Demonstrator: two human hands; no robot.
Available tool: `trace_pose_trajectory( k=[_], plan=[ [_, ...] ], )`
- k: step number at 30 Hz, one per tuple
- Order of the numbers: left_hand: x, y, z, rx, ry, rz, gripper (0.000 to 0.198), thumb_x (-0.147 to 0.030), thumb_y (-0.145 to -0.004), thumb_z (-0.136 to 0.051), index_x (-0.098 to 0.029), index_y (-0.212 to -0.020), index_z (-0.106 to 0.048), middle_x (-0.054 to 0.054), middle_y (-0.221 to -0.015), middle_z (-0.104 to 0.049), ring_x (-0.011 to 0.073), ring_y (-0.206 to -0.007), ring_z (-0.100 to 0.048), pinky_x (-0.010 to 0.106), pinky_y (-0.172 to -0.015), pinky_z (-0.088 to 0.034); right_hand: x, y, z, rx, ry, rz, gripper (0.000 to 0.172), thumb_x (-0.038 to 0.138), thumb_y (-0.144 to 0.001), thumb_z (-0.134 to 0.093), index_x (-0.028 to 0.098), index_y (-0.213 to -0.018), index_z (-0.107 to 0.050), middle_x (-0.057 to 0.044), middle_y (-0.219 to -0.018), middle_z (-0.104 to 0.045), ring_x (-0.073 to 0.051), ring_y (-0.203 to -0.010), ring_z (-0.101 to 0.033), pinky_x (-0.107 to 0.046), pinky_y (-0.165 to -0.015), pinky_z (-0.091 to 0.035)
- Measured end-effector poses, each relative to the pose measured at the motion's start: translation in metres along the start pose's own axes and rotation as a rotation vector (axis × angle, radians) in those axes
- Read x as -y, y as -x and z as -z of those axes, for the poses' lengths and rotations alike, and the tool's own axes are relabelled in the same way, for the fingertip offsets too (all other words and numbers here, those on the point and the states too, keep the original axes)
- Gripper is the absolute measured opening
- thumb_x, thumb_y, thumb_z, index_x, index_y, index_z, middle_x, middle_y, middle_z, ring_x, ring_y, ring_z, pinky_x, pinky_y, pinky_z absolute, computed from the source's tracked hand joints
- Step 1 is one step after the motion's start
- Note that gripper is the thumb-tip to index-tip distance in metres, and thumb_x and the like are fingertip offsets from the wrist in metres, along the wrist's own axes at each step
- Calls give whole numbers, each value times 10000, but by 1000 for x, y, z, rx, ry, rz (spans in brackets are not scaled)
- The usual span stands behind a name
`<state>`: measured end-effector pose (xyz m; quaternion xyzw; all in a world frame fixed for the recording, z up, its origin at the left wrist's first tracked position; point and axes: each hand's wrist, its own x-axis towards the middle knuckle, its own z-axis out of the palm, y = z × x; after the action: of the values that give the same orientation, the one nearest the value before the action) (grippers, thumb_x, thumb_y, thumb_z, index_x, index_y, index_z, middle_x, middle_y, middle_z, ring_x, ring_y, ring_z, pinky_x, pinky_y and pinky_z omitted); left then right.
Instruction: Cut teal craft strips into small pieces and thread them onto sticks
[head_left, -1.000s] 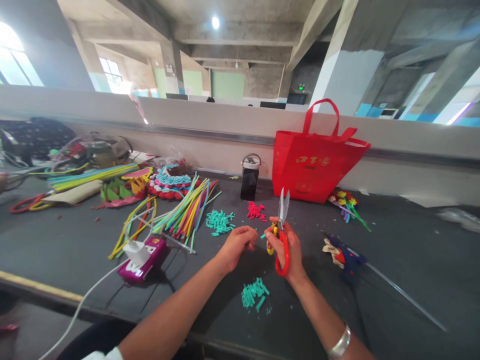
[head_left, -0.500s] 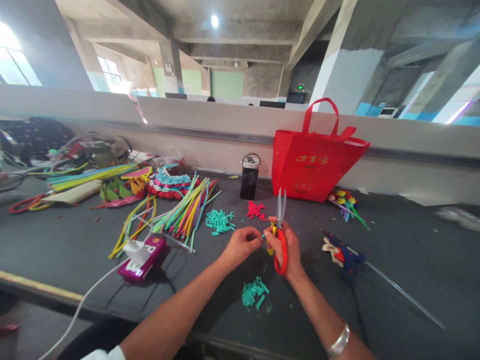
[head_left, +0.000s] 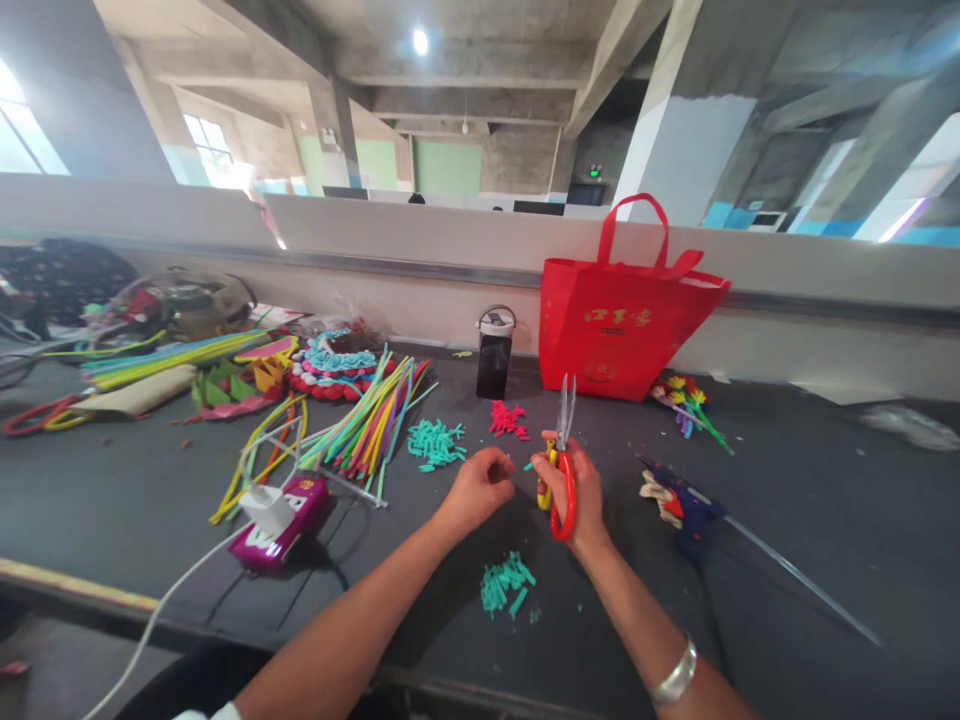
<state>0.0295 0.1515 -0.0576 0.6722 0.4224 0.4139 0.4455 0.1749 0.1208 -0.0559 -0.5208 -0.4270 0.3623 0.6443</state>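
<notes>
My right hand (head_left: pixel 581 495) grips scissors (head_left: pixel 566 415) with red and yellow handles, the blades pointing up and away from me. A short teal piece of pipe cleaner (head_left: pixel 529 466) sticks out from its thumb and fingertips. Just left of it, my left hand (head_left: pixel 478 487) is closed in a pinch; whatever is between its fingertips is too small to make out. Below the hands lies a pile of cut teal pieces (head_left: pixel 506 583). Beyond them are another teal pile (head_left: pixel 436 444) and a small pinkish-red pile (head_left: pixel 508 419).
Long coloured pipe cleaners (head_left: pixel 375 420) lie fanned out at left, behind a purple power strip (head_left: pixel 281 525) with a white plug. A dark bottle (head_left: pixel 494 360) and a red bag (head_left: pixel 626 330) stand at the back. On the right rests a blue glue gun (head_left: pixel 697 515) with a long clear stick.
My hands have moved slightly apart, and the teal piece now shows at the right hand's fingertips. The scissors remain in the right hand. The whole view has shifted a little.
</notes>
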Motion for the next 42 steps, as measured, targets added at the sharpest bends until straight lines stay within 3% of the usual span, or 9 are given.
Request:
trace_pose_trajectory(
  k=[7,16,22,26,33,37,42],
  plan=[
    [-4,1,-2,8,78,-2,142,-290,-702,-630,-160,-760,-617,7,-714,-601,134,-654,-526,240,-608,-401,1,2,-3,53,16,0,451,335,-688,-678,192,-1101,-568,34,-726,-614,-79,-449,-503,-193,-416,-439],
    [-9,2,-1,5,116,72,104,-251,-657,-628,-151,-634,-611,-22,-580,-548,104,-549,-457,227,-543,-334,5,6,-7,110,59,-6,464,331,-671,-666,177,-1097,-564,38,-683,-604,-92,-475,-516,-196,-435,-447],
    [-10,2,0,15,464,207,86,-225,-626,-657,-149,-629,-619,-20,-599,-543,85,-539,-443,217,-560,-343,2,5,-4,97,28,25,479,394,-711,-674,201,-1134,-557,39,-719,-601,-82,-451,-505,-194,-410,-438],
    [-12,0,5,29,744,222,66,-184,-631,-672,-145,-665,-631,-19,-633,-533,79,-545,-453,220,-592,-378,-1,4,-4,63,72,47,477,404,-718,-673,179,-1126,-573,25,-716,-603,-94,-473,-516,-202,-422,-453],
    [-16,-2,12,-77,919,98,94,-231,-716,-662,-150,-689,-624,-9,-638,-548,98,-600,-493,227,-620,-383,-13,5,-6,109,388,266,387,394,-794,-585,175,-1112,-604,-10,-788,-649,-139,-652,-593,-245,-656,-502],
    [-19,-2,12,-133,955,76,119,-251,-706,-693,-147,-705,-635,0,-670,-573,107,-634,-519,238,-658,-399,-12,8,-5,160,563,296,376,369,-823,-547,180,-1145,-590,-21,-803,-660,-165,-702,-615,-260,-693,-497],
    [-22,1,11,-117,978,101,115,-245,-702,-703,-152,-716,-637,-3,-697,-585,108,-669,-540,246,-718,-417,-15,11,-7,205,599,336,391,318,-809,-553,206,-1181,-594,-53,-972,-676,-202,-874,-631,-309,-802,-497]
  ],
)
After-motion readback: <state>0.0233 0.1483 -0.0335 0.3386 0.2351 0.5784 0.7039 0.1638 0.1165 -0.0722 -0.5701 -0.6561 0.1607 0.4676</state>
